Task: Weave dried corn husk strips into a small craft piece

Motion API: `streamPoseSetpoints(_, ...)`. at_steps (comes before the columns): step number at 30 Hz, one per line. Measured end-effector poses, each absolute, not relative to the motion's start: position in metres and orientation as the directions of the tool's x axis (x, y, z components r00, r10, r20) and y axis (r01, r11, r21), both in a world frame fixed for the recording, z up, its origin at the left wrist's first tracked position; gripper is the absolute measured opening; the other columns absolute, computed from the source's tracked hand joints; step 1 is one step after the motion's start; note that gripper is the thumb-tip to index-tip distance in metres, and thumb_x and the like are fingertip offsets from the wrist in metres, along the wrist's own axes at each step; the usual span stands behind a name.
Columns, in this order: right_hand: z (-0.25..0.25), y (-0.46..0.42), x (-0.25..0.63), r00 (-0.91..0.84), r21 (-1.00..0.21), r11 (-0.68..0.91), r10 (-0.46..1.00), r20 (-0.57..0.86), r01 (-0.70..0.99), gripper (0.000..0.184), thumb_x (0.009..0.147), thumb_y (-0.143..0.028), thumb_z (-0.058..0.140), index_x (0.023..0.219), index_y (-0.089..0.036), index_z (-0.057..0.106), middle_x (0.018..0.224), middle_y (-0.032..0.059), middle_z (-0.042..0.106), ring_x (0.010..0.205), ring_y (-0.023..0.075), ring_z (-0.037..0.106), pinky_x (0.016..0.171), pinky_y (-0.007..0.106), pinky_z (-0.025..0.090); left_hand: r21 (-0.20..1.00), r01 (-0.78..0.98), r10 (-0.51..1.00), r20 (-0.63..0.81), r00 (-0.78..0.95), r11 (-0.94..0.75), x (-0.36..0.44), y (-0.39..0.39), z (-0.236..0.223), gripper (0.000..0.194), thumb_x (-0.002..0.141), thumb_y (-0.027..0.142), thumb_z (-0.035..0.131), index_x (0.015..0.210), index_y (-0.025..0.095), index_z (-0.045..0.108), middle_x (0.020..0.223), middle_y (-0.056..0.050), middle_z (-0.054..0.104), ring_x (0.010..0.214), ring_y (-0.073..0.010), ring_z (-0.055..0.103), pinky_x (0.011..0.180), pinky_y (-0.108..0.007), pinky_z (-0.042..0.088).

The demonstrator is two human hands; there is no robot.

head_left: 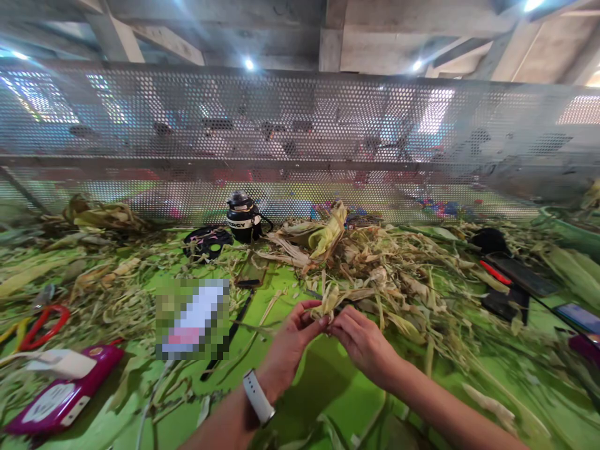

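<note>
Between my two hands is a small bundle of dried corn husk [330,299], pale yellow-green, with its folded tip pointing up. My left hand [296,334], with a white band on the wrist, pinches it from the left. From the right, the fingers of my right hand [360,337] close on the lower part of the same piece. Just beyond the hands lies a large heap of dry husks [403,275]. Both hands are held above the green tabletop [323,387], and the fingertips partly hide the base of the bundle.
A black jug [244,219] stands by the perforated metal screen [290,137]. Left are a blurred-out phone [194,319], a magenta power strip [70,390] and red-handled cutters [47,325]. Dark phones [520,275] and a green basin [569,228] sit right. Husk scraps are scattered around.
</note>
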State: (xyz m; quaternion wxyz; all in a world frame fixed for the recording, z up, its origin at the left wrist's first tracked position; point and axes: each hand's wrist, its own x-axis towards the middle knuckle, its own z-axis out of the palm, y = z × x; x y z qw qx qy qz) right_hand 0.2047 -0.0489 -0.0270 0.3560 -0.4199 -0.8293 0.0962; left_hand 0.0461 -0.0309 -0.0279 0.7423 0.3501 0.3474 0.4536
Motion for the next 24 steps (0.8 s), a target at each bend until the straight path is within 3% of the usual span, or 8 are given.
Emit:
streamPoseSetpoints(6, -0.031, -0.051, 0.202, -0.36, -0.366, 0.579, 0.778, 0.515, 0.728, 0.03, 0.096, -0.03, 0.034, 0.082, -0.017, 0.056, 0.07, 0.0027, 0.053, 0.062, 0.0126, 0.052, 0.057, 0.022, 0.041, 0.931, -0.316, 0.982, -0.154, 0.108, 0.181, 0.048, -0.033, -0.026, 0.041, 0.062, 0.029, 0.076, 0.094, 0.019, 0.053, 0.074, 0.002, 0.064, 0.069, -0.0112, 0.057, 0.068, -0.023, 0.045)
streamPoseSetpoints(12, -0.034, -0.055, 0.204, -0.503, -0.008, 0.596, 0.684, 0.529, 0.803, 0.023, 0.092, -0.015, 0.039, 0.082, -0.018, 0.059, 0.071, 0.0025, 0.054, 0.064, 0.0146, 0.049, 0.059, 0.026, 0.037, 0.964, -0.182, 0.978, -0.175, 0.111, 0.193, 0.048, -0.033, -0.025, 0.033, 0.065, 0.033, 0.072, 0.089, 0.017, 0.056, 0.066, 0.003, 0.058, 0.061, -0.011, 0.054, 0.054, -0.021, 0.047)
streamPoseSetpoints(16, -0.036, -0.058, 0.207, -0.536, 0.139, 0.585, 0.586, 0.608, 0.799, 0.021, 0.087, -0.011, 0.043, 0.095, -0.019, 0.061, 0.089, 0.0064, 0.061, 0.079, 0.0181, 0.051, 0.067, 0.03, 0.038, 0.986, -0.067, 0.979, -0.141, 0.146, 0.152, 0.045, -0.032, -0.022, 0.033, 0.064, 0.036, 0.072, 0.088, 0.016, 0.062, 0.058, 0.004, 0.054, 0.054, -0.0109, 0.05, 0.045, -0.02, 0.043)
streamPoseSetpoints(20, -0.035, -0.056, 0.21, -0.532, 0.107, 0.624, 0.549, 0.645, 0.774, 0.024, 0.085, -0.01, 0.046, 0.102, -0.019, 0.06, 0.104, 0.0071, 0.062, 0.092, 0.0194, 0.051, 0.074, 0.032, 0.038, 0.996, 0.001, 0.97, -0.086, 0.226, 0.088, 0.041, -0.029, -0.017, 0.031, 0.065, 0.035, 0.071, 0.089, 0.015, 0.068, 0.064, 0.0, 0.061, 0.056, -0.0113, 0.051, 0.047, -0.02, 0.042)
streamPoseSetpoints(24, -0.025, -0.053, 0.207, -0.407, -0.108, 0.63, 0.614, 0.676, 0.769, 0.012, 0.088, -0.015, 0.048, 0.091, -0.019, 0.06, 0.096, 0.0064, 0.063, 0.088, 0.0179, 0.053, 0.079, 0.032, 0.038, 0.998, -0.039, 0.921, -0.022, 0.39, 0.041, 0.035, -0.024, -0.015, 0.032, 0.068, 0.032, 0.07, 0.095, 0.016, 0.07, 0.09, -0.006, 0.07, 0.08, -0.0175, 0.059, 0.076, -0.029, 0.047)
